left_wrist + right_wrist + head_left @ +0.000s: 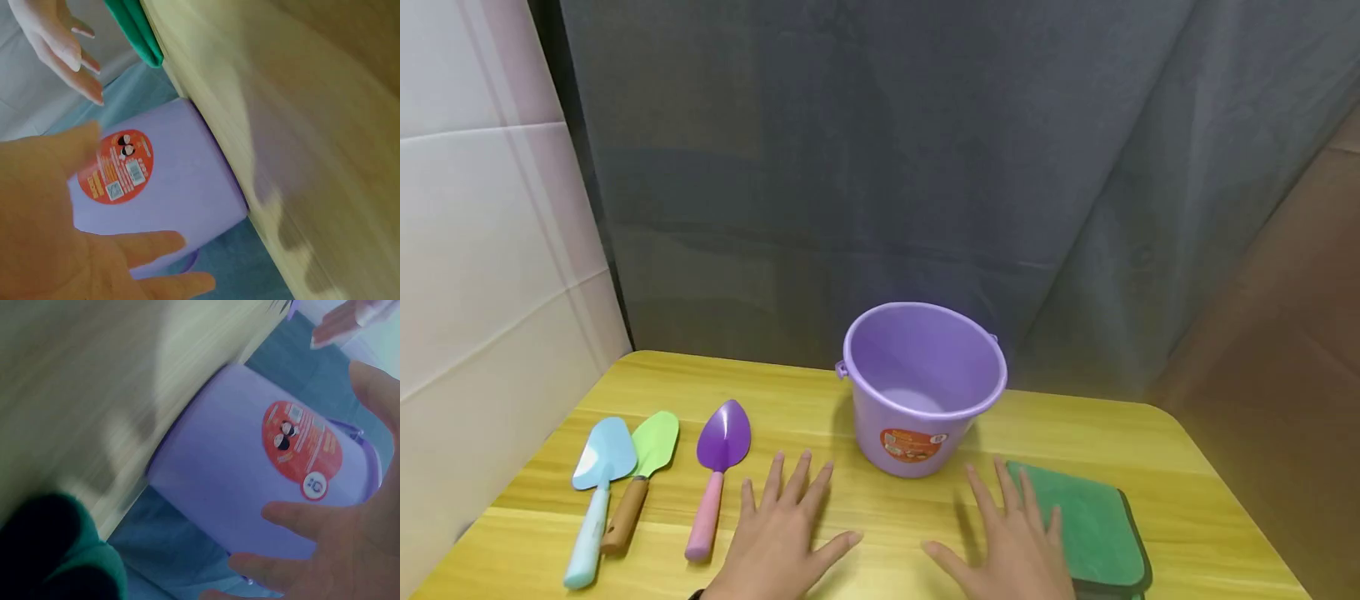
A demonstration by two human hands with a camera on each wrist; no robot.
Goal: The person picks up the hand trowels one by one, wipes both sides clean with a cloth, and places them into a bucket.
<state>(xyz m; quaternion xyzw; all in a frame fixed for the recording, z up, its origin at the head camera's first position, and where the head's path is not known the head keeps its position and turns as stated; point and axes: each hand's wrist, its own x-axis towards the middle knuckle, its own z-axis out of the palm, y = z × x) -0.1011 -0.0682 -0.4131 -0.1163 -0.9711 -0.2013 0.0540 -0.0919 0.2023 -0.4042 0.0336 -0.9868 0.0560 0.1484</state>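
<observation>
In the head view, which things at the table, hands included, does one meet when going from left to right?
Blue-bladed trowel, green-bladed trowel, purple-bladed trowel, left hand, purple bucket, right hand, flat green item.

A yellow wood-grain table (1075,433) is carrying everything. On its left, a blue trowel (598,492) is lying with its blade overlapping that of a green trowel (651,450), whose handle is showing brown. A purple trowel (718,471) with a pink handle is lying just beside them, apart. Near the far edge, a purple bucket (922,392) is standing upright; to its right, a flat green pad (1086,525) is resting.
</observation>
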